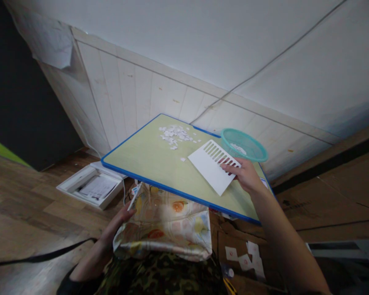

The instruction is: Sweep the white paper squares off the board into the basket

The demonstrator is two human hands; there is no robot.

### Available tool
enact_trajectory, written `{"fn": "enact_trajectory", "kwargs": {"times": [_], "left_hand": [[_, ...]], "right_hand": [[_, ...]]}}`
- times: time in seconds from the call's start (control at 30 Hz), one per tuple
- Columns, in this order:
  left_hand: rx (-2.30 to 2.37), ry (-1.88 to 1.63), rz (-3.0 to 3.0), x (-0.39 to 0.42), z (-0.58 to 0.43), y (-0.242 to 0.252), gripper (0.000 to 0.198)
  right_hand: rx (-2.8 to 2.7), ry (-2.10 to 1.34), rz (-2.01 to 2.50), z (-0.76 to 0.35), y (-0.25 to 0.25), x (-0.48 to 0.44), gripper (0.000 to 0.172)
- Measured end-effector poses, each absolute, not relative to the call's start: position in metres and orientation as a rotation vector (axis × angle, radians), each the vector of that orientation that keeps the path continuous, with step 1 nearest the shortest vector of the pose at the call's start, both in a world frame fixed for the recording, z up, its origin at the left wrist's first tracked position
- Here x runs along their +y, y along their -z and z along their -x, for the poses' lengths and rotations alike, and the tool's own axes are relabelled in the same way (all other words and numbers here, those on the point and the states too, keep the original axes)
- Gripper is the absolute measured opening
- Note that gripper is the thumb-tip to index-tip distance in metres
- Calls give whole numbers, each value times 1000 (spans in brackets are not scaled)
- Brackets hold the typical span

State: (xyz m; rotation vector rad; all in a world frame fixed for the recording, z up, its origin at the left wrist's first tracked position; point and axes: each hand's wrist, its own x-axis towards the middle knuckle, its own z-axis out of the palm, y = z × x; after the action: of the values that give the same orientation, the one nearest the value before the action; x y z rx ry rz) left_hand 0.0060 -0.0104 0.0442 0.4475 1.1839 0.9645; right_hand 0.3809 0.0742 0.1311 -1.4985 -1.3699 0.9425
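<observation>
In my right hand [244, 174] is a flat white plastic scraper with a row of long slots [209, 168], gripped by its slotted edge and held over the right part of the table. A heap of small white paper-like pieces [176, 134] lies at the table's back. Just beyond my right hand stands a turquoise mesh basket [256, 151] with some similar white pieces inside. My left hand [121, 217] is closed on the left edge of a shiny fruit-patterned bag [169, 221] at the table's front edge. The bag's inside cannot be made out.
The pale green table [135, 153] has a blue rim and stands close to a white panelled wall [147, 94]. A white open box [89, 192] holding papers lies on the floor to the left. Cardboard [326, 196] and several white cards [246, 262] are at the right.
</observation>
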Motion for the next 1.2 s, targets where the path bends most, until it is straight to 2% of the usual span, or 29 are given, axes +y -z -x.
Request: {"fn": "enact_trajectory", "kwargs": {"times": [0.17, 0.5, 0.7, 1.03, 1.2], "left_hand": [[1136, -914, -463, -11, -1, -30, 59], [1193, -914, -478, -13, -4, -48, 59], [1139, -859, -467, -13, -3, -47, 70], [1125, -859, -449, -10, -4, -46, 68], [1188, -921, -460, -12, -2, -44, 65]], "right_hand": [[-1385, -982, 1521, -384, -131, 66, 38], [-1370, -1004, 1468, -369, -132, 68, 38], [-1353, -1041, 1555, -366, -129, 80, 42], [-1361, -874, 1615, -409, -144, 66, 33], [-1435, -911, 1575, -390, -144, 64, 39]]}}
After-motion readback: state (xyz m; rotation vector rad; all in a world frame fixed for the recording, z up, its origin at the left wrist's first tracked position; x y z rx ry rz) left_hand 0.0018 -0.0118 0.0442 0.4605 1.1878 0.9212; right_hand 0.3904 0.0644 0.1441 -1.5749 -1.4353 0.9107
